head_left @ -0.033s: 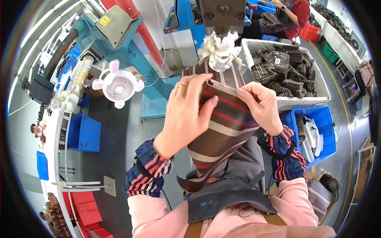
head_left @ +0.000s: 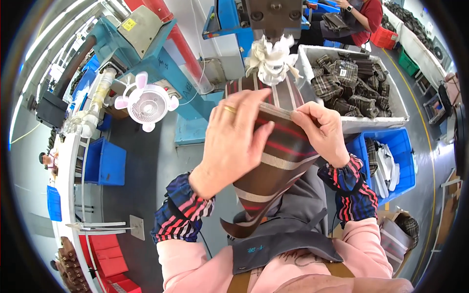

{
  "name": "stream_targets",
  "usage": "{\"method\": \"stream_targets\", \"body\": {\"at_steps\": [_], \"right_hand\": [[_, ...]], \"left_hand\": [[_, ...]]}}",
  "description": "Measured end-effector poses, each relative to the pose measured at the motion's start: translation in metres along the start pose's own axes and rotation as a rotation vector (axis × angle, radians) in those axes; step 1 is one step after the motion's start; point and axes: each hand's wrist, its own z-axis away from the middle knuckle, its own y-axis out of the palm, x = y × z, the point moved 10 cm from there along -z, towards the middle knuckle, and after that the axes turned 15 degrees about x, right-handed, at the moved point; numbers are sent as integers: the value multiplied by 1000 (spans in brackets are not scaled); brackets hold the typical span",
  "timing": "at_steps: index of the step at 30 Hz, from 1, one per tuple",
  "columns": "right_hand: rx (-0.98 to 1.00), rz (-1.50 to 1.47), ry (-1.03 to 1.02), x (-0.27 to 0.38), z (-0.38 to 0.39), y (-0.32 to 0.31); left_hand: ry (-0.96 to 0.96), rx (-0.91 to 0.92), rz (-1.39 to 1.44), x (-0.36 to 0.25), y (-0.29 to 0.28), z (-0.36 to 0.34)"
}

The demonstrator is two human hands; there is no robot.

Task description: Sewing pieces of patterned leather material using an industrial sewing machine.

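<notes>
Both hands hold a brown striped sheet (head_left: 281, 161) with red and cream bands, which hangs over my lap and curls at its lower end. My left hand (head_left: 232, 139) has its fingers over the top edge and its thumb on the near face. At the right end of that edge, my right hand (head_left: 323, 129) pinches the sheet between thumb and fingers. More striped material (head_left: 288, 94) shows just behind the edge; whether it is the same piece, I cannot tell. Above it, a bunched white cloth (head_left: 272, 61) is wrapped beneath a dark metal machine head (head_left: 274, 19).
A white bin (head_left: 354, 124) of plaid pieces stands at the far right, with a blue crate (head_left: 408, 168) nearer me. At the left are a white-pink fan (head_left: 148, 105), a teal machine frame (head_left: 188, 105) and a blue bin (head_left: 111, 163). Another person (head_left: 364, 22) sits at the back.
The fingers of my left hand have shifted slightly right along the sheet's top edge. My right hand keeps its pinch in nearly the same place.
</notes>
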Motion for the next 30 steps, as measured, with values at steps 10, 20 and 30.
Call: {"method": "stream_targets", "body": {"at_steps": [10,20,30], "right_hand": [[100,48,-209,30,29,23],[212,-329,-276,7,41,39],[28,-120,-440,1,43,60]], "left_hand": [[60,439,-273,-44,15,9],[87,555,-216,-58,37,17],[82,615,-630,-49,23,38]]}}
